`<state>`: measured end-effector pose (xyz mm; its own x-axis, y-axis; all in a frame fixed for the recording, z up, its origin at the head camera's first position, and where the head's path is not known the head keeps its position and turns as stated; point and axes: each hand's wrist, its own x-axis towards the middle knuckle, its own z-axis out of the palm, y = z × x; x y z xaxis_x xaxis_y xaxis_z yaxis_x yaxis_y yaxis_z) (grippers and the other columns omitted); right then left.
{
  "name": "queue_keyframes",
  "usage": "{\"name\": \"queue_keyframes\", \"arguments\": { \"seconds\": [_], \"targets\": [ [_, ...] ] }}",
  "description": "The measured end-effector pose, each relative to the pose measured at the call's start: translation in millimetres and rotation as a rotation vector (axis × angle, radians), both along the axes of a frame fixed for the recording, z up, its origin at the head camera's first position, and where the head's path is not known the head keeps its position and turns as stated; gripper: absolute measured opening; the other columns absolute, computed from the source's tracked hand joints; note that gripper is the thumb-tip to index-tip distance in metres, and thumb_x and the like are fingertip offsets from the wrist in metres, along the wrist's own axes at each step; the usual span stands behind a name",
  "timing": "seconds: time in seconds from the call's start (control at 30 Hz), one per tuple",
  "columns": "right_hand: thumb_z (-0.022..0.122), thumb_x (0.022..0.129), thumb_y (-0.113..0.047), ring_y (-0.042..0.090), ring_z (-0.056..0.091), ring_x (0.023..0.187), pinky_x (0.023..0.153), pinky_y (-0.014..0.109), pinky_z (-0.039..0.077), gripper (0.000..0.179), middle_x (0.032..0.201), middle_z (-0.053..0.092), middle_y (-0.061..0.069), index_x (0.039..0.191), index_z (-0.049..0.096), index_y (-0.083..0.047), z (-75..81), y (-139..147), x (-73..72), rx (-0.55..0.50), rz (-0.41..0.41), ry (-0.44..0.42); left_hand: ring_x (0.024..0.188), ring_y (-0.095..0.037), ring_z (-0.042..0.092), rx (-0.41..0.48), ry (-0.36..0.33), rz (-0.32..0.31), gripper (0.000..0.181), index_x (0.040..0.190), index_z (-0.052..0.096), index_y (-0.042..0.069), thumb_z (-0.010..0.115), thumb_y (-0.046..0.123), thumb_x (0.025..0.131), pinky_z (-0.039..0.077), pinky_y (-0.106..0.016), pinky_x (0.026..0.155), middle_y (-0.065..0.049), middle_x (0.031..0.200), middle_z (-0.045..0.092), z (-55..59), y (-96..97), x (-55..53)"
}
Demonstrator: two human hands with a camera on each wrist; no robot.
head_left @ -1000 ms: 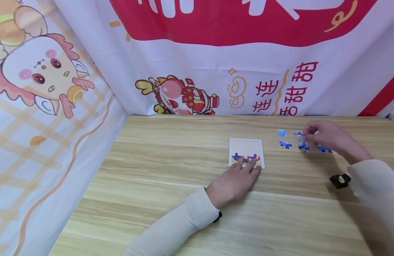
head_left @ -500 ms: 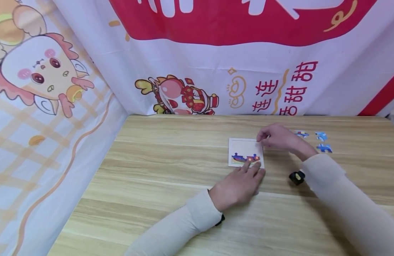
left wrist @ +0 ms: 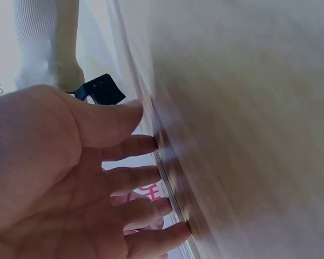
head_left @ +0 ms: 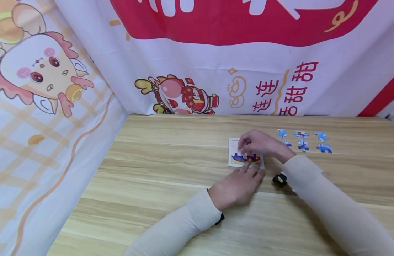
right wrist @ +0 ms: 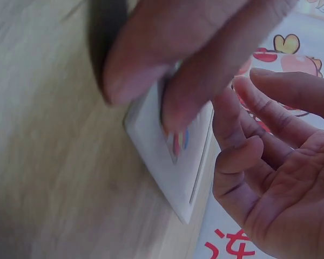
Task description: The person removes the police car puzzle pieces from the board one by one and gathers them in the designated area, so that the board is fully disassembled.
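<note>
A white square puzzle frame [head_left: 262, 149] lies on the wooden table. Along its near side sits a row of colourful interlocking jigsaw pieces [head_left: 237, 159]. Straight fingers of my left hand [head_left: 238, 188] rest on the frame's near edge, and the left wrist view shows that palm [left wrist: 54, 178]. Above the frame's bare upper part hovers my right hand [head_left: 259, 142], its fingers loosely bent. The right wrist view shows this hand [right wrist: 291, 178] with its thumb apart from the fingers and no piece visible between them. My left fingers partly cover the frame [right wrist: 178, 189] there.
Several loose blue jigsaw pieces [head_left: 321, 136] lie to the right of the frame, one of them partly covered by the right hand. Behind the table [head_left: 171, 149] hangs a printed cloth [head_left: 190, 57], and another patterned cloth [head_left: 97, 149] borders its left side.
My right hand has moved left from the loose pieces, past the frame's right edge, to above the frame. My left hand has stayed on the near edge, shifting only slightly.
</note>
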<state>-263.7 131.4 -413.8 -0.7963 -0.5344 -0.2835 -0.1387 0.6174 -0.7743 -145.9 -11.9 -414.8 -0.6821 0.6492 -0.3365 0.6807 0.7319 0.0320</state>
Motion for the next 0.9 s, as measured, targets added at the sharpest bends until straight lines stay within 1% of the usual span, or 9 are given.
{"name": "queue_keyframes", "arguments": {
  "seconds": [0.13,0.4,0.53,0.77,0.9],
  "targets": [
    [0.064,0.1,-0.004,0.019,0.061,0.072,0.067,0.03,0.051,0.009,0.086,0.069,0.01,0.1,0.072,0.0,-1.4,-7,0.5,0.014,0.002,-0.008,0.161,-0.03,0.025,0.004,-0.027,-0.004,0.056,0.165,0.032,0.02,0.043,0.032,0.112,0.041,-0.042,0.123,-0.001,0.175,0.022,0.2,-1.2,-1.5],
    [0.063,0.099,-0.003,0.017,0.06,0.069,0.065,0.028,0.049,0.01,0.082,0.068,0.009,0.102,0.072,0.0,-2.2,-14,1.0,0.03,-0.012,-0.035,0.16,-0.03,0.027,0.002,-0.013,-0.013,0.059,0.165,0.032,0.019,0.047,0.034,0.111,0.04,-0.04,0.124,-0.002,0.175,0.022,-1.4,-1.4,-1.7],
    [0.061,0.098,-0.003,0.017,0.059,0.068,0.065,0.028,0.048,0.014,0.08,0.067,0.007,0.106,0.072,0.0,-3.5,-16,-0.9,0.051,-0.032,-0.065,0.16,-0.029,0.026,0.0,-0.012,-0.01,0.06,0.165,0.031,0.02,0.048,0.036,0.11,0.039,-0.04,0.124,-0.001,0.175,0.022,-1.0,-1.6,-1.8],
    [0.062,0.099,-0.007,0.018,0.061,0.072,0.07,0.028,0.05,0.02,0.087,0.07,0.008,0.113,0.074,0.0,-4.7,-16,-4.1,0.09,-0.076,-0.124,0.161,-0.028,0.025,-0.002,-0.026,-0.007,0.064,0.166,0.029,0.021,0.049,0.042,0.11,0.038,-0.04,0.125,0.0,0.176,0.019,-1.6,-1.0,-1.8],
    [0.061,0.101,-0.007,0.017,0.062,0.072,0.07,0.027,0.051,0.02,0.09,0.072,0.008,0.113,0.076,-0.001,-3.5,-17,-3.3,0.102,-0.085,-0.133,0.161,-0.029,0.024,-0.004,-0.024,-0.005,0.065,0.167,0.028,0.02,0.049,0.043,0.11,0.038,-0.04,0.125,0.0,0.176,0.019,-1.2,-1.0,-1.2]
  ]
}}
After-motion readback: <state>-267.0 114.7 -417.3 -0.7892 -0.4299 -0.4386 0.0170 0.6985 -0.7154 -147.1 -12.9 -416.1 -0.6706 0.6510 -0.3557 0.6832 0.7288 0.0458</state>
